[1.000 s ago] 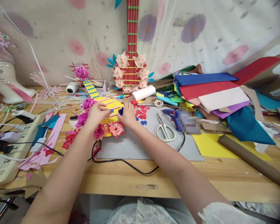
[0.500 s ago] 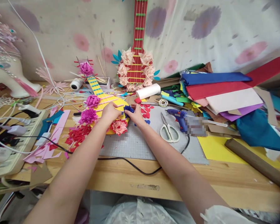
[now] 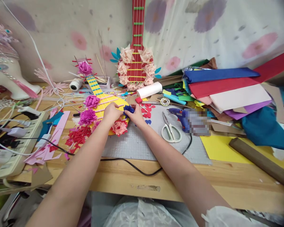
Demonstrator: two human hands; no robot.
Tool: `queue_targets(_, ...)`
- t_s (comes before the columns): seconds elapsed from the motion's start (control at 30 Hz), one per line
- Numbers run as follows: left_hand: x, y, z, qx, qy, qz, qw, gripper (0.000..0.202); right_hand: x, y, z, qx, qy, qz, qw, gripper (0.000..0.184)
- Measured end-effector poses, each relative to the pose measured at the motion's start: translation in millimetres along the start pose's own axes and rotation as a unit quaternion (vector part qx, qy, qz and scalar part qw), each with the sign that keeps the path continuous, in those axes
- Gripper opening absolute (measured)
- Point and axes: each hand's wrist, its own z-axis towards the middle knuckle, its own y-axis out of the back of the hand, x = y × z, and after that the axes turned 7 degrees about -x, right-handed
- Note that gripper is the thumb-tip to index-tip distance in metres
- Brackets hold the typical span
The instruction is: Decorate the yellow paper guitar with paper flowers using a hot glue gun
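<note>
A dark blue paper flower sits at the right edge of a yellow paper lute. My right hand pinches the flower from its right side. My left hand lies over the lute body, its closed fingertips against the flower's left side. Along the lute's lower edge are a coral flower and a magenta flower. A purple flower is higher up, with another pink-purple flower at the lute's head. What lies under the fingertips is hidden.
Scissors and a blue glue gun lie right of my hands on a grey cutting mat. A black cord crosses the front. Behind stands a red lute. Coloured paper piles up right; a power strip is left.
The view has shifted slightly, moving the scene a little within the frame. Both hands stay at the blue flower, with only slight finger movement.
</note>
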Motion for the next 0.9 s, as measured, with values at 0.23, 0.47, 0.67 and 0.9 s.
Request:
queue_targets(0.23,1,-5.3,1,0.021,0.051,-0.11,0.992,0.038,0,0,1,0.002,-0.001,-0.007,1.0,0.046)
queue_targets(0.47,4,-11.0,6,0.049,0.076,-0.241,0.966,0.035,2,1,1,0.006,0.002,-0.024,1.0,0.044)
queue_targets(0.67,-1,-10.6,5,0.076,0.105,-0.288,0.949,0.04,4,0,0,0.006,-0.002,-0.029,1.0,0.041)
queue_targets(0.9,2,-2.7,5,0.046,0.066,-0.221,0.972,0.036,11,11,1,-0.003,0.002,-0.01,1.0,0.039)
